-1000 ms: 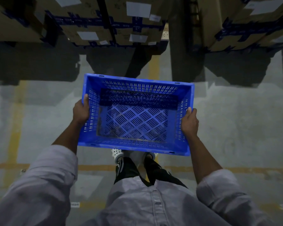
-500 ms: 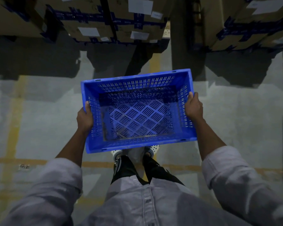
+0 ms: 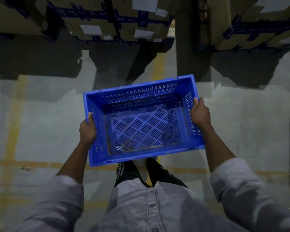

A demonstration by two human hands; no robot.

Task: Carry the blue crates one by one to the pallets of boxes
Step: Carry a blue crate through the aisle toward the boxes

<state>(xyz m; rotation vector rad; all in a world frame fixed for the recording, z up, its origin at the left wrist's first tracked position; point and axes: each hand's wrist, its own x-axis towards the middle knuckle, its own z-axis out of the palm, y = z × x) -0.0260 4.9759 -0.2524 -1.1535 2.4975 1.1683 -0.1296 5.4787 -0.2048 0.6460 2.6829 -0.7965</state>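
Observation:
An empty blue crate (image 3: 144, 124) with slotted walls and a perforated floor hangs in front of my body, above the concrete floor. It is turned a little, its right end farther from me. My left hand (image 3: 87, 131) grips the crate's left rim, thumb inside. My right hand (image 3: 200, 113) grips the right rim. Stacks of cardboard boxes (image 3: 107, 19) with blue strapping and white labels stand ahead at the top of the view, a second stack of boxes (image 3: 261, 25) at the top right.
The grey concrete floor (image 3: 49, 118) carries yellow painted lines (image 3: 13, 124), one running across under my feet. Dark shadows lie at the foot of the box stacks. A dark gap (image 3: 191, 30) separates the two stacks.
The crate has rotated counter-clockwise and shifted to the right in the view. My right hand moved up and away from me, my left hand came lower. The box stacks look slightly nearer.

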